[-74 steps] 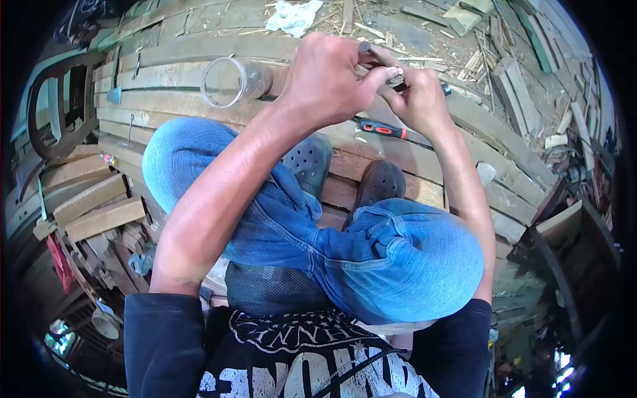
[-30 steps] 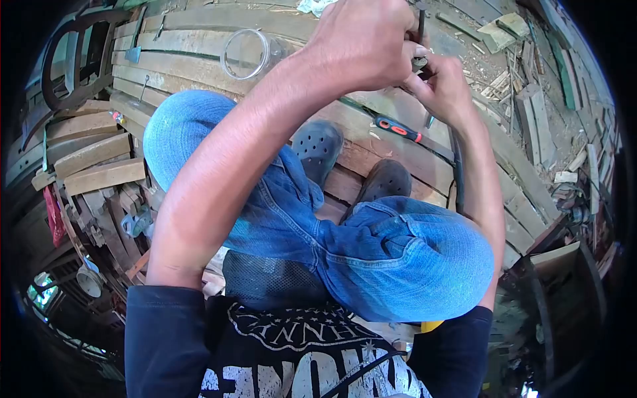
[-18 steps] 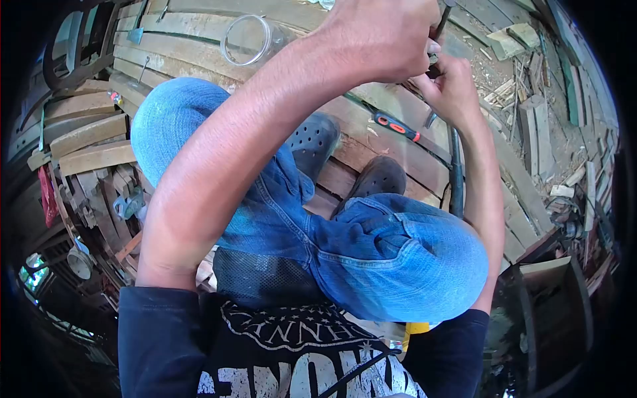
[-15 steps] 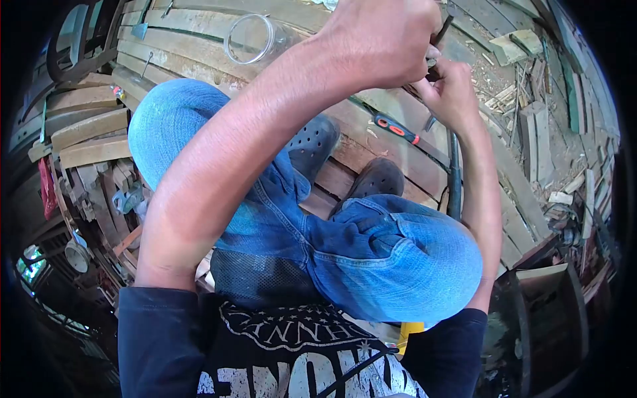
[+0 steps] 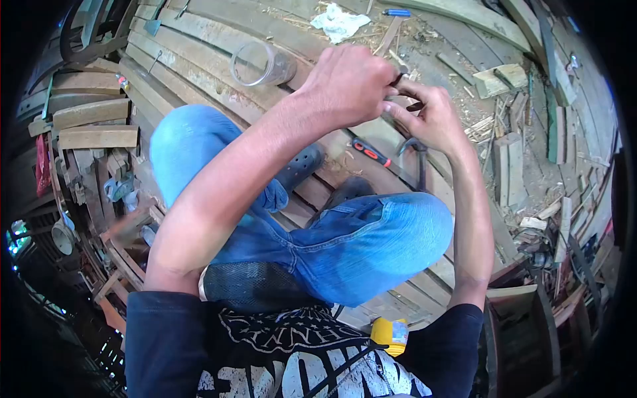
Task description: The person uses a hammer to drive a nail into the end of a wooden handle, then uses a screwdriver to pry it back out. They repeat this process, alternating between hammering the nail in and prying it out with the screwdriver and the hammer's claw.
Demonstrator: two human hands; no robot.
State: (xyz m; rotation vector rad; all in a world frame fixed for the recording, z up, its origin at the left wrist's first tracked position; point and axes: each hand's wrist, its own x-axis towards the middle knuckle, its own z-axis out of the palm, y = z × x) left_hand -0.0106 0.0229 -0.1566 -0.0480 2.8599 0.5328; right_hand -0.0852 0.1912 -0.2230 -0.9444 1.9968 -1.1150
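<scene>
My left hand (image 5: 350, 83) and my right hand (image 5: 428, 118) meet in front of me above a floor of wooden planks (image 5: 219, 40). The left hand's fingers are closed around a thin dark tool whose tip shows at the knuckles. The right hand pinches a small dark piece (image 5: 415, 106) against that tip. I am crouched, with my blue-jeaned knees (image 5: 371, 245) below my arms. An orange-and-black handled screwdriver (image 5: 370, 152) lies on the planks just under the hands.
A clear plastic jar (image 5: 262, 65) lies on its side at the back left. A crumpled white cloth (image 5: 338, 21) and wood offcuts (image 5: 507, 166) lie farther off. Stacked timber (image 5: 93, 126) is to the left. A yellow container (image 5: 389, 331) sits by my right side.
The view has tilted down, so the hands sit lower in the frame and the cloth shows again. Both hands stay together on the small piece and the thin tool.
</scene>
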